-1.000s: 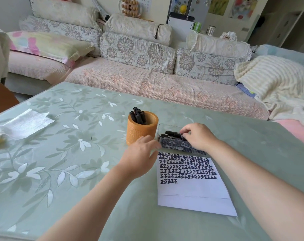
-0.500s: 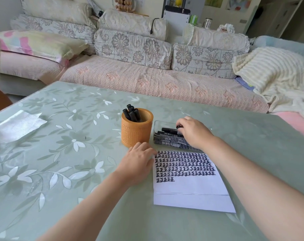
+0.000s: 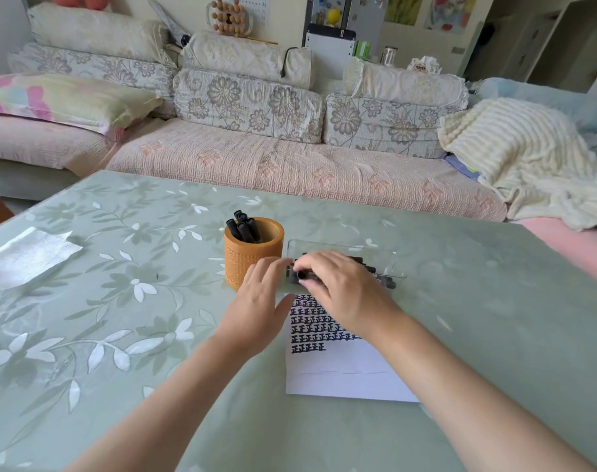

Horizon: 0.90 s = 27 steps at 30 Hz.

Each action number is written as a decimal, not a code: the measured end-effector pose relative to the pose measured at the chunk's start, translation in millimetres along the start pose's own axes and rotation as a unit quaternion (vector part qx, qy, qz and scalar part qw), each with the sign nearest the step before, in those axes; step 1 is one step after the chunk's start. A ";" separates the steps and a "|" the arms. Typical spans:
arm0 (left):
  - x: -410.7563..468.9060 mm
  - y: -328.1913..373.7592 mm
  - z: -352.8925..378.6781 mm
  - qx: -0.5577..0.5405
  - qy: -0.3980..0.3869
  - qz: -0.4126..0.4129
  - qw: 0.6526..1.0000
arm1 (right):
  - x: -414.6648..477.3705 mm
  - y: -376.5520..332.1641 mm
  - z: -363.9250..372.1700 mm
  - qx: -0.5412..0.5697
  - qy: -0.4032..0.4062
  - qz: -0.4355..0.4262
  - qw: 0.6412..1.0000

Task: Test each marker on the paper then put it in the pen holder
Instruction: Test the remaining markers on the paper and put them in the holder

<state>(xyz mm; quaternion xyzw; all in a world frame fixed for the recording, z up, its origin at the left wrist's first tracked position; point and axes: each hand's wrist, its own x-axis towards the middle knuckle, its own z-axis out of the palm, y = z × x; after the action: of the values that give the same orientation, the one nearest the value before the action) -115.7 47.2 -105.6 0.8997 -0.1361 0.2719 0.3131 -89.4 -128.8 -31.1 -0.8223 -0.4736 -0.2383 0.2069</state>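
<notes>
- A black marker [image 3: 310, 274] was held in the right hand [image 3: 341, 291], fingers curled closed around its barrel, just above the far edge of the paper [image 3: 341, 376]; its capped end pointed left, toward the left hand [image 3: 261, 301].
- The left hand was seen with its fingers [image 3: 273, 267] loosely extended and only slightly parted, their tips at the marker's capped end — whether the cap was actually gripped could not be made out, since the contact was hidden behind the knuckles.
- The paper lay flat on the green floral table [image 3: 120, 301], its upper part covered by rows of repeated black marks, its lower part blank; part of it was covered by the right wrist.
- A clear tray [image 3: 385, 264] was set just beyond the paper, with more black markers lying in it, partly hidden by the right hand.
- An orange pen holder [image 3: 253, 257] stood upright just left of the tray — touching or nearly touching the left hand's fingers — and several black markers [image 3: 244, 228] were stood in it, leaning left.
- A white sheet of tissue-like material [image 3: 28, 257] lay well apart at the table's left edge.
</notes>
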 end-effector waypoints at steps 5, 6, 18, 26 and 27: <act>0.1 7.2 -3.7 0.025 0.007 0.032 0.999 | -19.9 -15.1 2.7 0.175 0.117 0.123 0.970; -0.6 6.9 -3.5 0.033 0.010 0.036 0.999 | -21.0 -17.3 1.9 0.232 0.129 0.170 0.949; -4.9 11.6 -7.2 0.064 -0.045 0.076 0.994 | -40.9 6.1 3.4 0.001 -0.121 0.205 0.971; -7.0 9.4 -8.6 0.063 -0.075 0.077 0.992 | -40.3 11.3 6.8 0.017 -0.224 0.216 0.950; -6.8 9.0 -10.1 0.067 -0.081 0.084 0.991 | -40.6 12.6 6.1 0.028 -0.227 0.222 0.948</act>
<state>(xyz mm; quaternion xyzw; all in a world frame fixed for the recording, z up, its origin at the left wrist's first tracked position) -129.0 47.3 -98.5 0.9230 -0.2178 0.2319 0.2164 -95.0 -158.9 -61.3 -0.9330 -0.3194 0.0197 0.1644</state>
